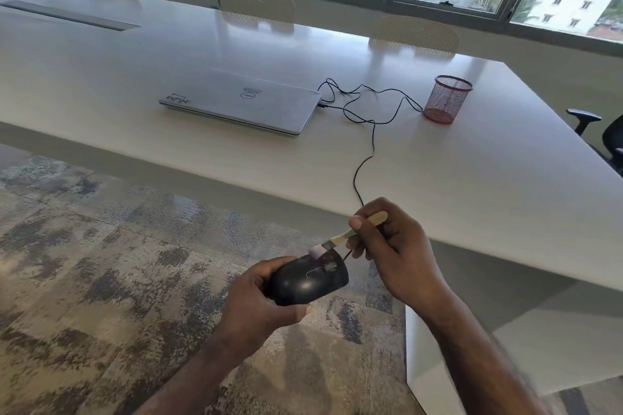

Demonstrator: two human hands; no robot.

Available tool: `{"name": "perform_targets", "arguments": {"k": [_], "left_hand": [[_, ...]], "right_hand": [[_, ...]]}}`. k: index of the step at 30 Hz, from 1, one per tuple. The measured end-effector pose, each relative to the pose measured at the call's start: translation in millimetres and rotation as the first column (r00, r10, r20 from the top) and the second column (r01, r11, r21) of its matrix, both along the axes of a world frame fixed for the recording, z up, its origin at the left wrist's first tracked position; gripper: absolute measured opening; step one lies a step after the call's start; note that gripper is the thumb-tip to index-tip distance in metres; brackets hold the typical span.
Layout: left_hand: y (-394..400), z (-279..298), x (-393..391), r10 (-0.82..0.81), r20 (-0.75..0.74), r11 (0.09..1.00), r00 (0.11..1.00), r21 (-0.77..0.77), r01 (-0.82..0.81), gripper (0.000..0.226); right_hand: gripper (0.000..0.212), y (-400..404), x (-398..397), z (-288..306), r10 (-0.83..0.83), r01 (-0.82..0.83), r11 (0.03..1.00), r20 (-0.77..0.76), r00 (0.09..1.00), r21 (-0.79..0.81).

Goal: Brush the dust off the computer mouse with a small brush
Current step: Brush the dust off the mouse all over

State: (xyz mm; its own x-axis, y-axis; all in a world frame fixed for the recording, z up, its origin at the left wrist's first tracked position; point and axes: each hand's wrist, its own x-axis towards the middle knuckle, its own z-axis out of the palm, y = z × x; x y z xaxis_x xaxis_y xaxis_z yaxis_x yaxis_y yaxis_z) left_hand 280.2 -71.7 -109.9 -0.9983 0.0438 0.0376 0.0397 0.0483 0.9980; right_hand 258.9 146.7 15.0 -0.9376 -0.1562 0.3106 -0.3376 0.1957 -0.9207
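A black wired computer mouse is held in the air over the carpet, in front of the table edge, gripped by my left hand from below and behind. My right hand pinches a small brush with a pale wooden handle. Its light bristles touch the front top of the mouse, near the scroll wheel. The mouse's black cable runs up over the table edge to a closed laptop.
A closed silver laptop lies on the white table. A red mesh pen holder stands to its right beside the looped cable. Chairs line the far side and a black office chair is at the right. Patterned carpet lies below.
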Motion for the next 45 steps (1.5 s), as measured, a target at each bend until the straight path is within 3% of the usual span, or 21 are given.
{"name": "perform_targets", "arguments": {"k": [3,6,14,17,20,24,27,31,34,39,42,45], "left_hand": [[-0.7,-0.4,0.3,0.007,0.0,1.0,1.0,-0.005,-0.007,0.074],[0.0,0.2,0.8,0.008,-0.006,1.0,1.0,-0.013,-0.008,0.073],[1.3,1.6,6.1,0.026,-0.006,1.0,1.0,-0.015,-0.026,0.072],[4.2,4.9,8.2,0.043,-0.023,0.998,0.999,-0.04,-0.044,0.071],[6.9,8.3,9.2,0.057,-0.04,0.997,0.998,-0.046,-0.059,0.07],[7.6,13.6,11.2,0.037,-0.055,0.996,0.998,-0.078,-0.041,0.069],[7.2,16.4,13.4,0.025,-0.065,0.996,0.998,-0.089,-0.031,0.068],[8.7,16.8,14.1,0.015,-0.066,0.995,0.998,-0.093,-0.022,0.061],[9.4,15.9,14.1,0.006,-0.073,0.994,0.997,-0.112,-0.014,0.051],[7.1,16.7,15.2,0.011,-0.113,0.994,0.994,-0.105,-0.023,0.071],[4.2,12.8,15.4,0.009,-0.097,0.993,0.995,-0.112,-0.02,0.069],[3.8,11.5,15.6,0.003,-0.084,0.993,0.996,-0.117,-0.013,0.07]], "right_hand": [[0.019,-0.6,0.0,0.5,0.022,-0.021,0.999,0.015,1.0,-0.048],[0.018,-3.8,1.3,-0.9,0.065,-0.068,0.996,0.065,0.996,0.05],[0.02,-11.6,2.3,4.3,-0.183,0.189,0.975,-0.06,0.981,0.12],[0.022,-19.6,6.0,1.7,-0.209,0.211,0.976,-0.037,0.977,0.062],[0.023,-30.0,8.0,-4.1,-0.186,0.178,0.973,0.04,0.982,0.145],[0.024,-30.0,3.6,-1.6,-0.286,0.282,0.92,-0.023,0.958,0.273],[0.023,-27.6,2.1,3.7,-0.351,0.355,0.903,-0.064,0.934,0.24],[0.023,-42.4,8.1,5.8,-0.305,0.303,0.936,-0.014,0.952,0.18],[0.021,-56.4,8.5,1.4,-0.259,0.25,0.931,-0.004,0.966,0.265],[0.022,-43.1,-0.8,0.6,-0.366,0.356,0.871,-0.036,0.93,0.338],[0.022,-29.1,-6.0,2.3,-0.415,0.406,0.861,-0.039,0.909,0.307],[0.023,-24.2,-4.4,2.8,-0.413,0.406,0.898,0.004,0.911,0.169]]}}
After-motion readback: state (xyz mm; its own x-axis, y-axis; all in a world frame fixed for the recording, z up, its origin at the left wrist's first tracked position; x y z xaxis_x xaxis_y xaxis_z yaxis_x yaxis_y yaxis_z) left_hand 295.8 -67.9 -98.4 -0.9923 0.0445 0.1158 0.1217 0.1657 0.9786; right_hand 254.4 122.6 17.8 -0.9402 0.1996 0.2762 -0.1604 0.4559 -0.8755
